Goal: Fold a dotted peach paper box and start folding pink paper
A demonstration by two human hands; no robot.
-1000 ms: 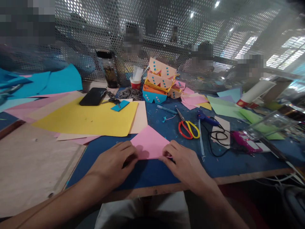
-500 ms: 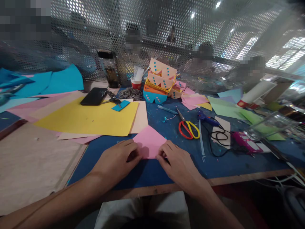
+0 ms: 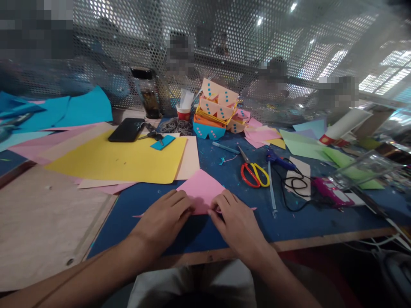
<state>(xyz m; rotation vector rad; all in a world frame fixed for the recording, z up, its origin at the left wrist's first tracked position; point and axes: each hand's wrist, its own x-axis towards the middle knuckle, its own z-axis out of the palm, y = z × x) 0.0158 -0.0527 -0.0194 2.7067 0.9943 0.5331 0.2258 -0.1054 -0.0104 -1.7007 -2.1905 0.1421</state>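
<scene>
A pink sheet of paper (image 3: 202, 188), folded to a triangle, lies on the blue tabletop (image 3: 195, 237) in front of me. Its long edge faces me, and its thin tips poke out beyond both hands. On the left part of that edge, my left hand (image 3: 170, 214) is closed with thumb and curled fingers at the paper. My right hand (image 3: 233, 218) pinches the same edge on the right, a short gap from the left one. Both hands hide much of the fold. Red-and-yellow-handled scissors (image 3: 253, 173) lie just beyond my right hand.
A yellow sheet (image 3: 128, 160), black phone (image 3: 126, 129) and keys (image 3: 152, 133) lie at the left. Behind stand a bottle (image 3: 149, 94) and stacked paper shapes (image 3: 215, 111). At right are a blue glue gun (image 3: 279, 159), its black cord and a magenta box (image 3: 332, 191).
My left hand has shifted slightly left and down along the paper's near edge. The paper's narrow tips now show outside both hands. My right hand has barely moved.
</scene>
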